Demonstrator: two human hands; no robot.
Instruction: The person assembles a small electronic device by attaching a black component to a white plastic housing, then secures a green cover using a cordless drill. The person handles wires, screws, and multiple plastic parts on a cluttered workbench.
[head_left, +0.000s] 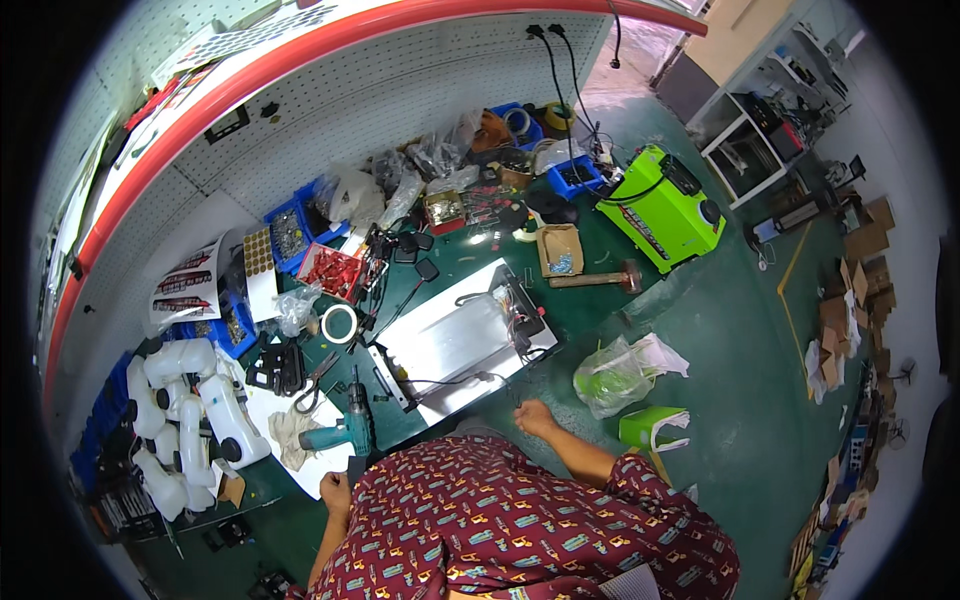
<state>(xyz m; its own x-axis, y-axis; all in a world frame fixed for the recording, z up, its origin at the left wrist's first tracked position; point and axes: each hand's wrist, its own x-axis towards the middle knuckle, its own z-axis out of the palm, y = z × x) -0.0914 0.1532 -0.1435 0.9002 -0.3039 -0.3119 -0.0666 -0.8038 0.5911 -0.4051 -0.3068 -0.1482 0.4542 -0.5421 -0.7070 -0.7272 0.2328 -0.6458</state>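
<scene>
Your right hand [535, 417] rests loosely curled, holding nothing, at the green workbench [590, 300] edge, touching a thin black wire [450, 381] off the flat silver metal housing [462, 340]. Your left hand [335, 490] is clenched near the teal cordless drill [345, 432]; its contents are hard to make out. White pegboard wall [380, 110] behind; green floor [760, 400] right. Your patterned shirt [520, 530] hides the bench's near edge.

On the counter [590, 300], a drill [345, 430] lies left of the metal case [455, 345], a hammer [595, 279] behind it to the right.
</scene>
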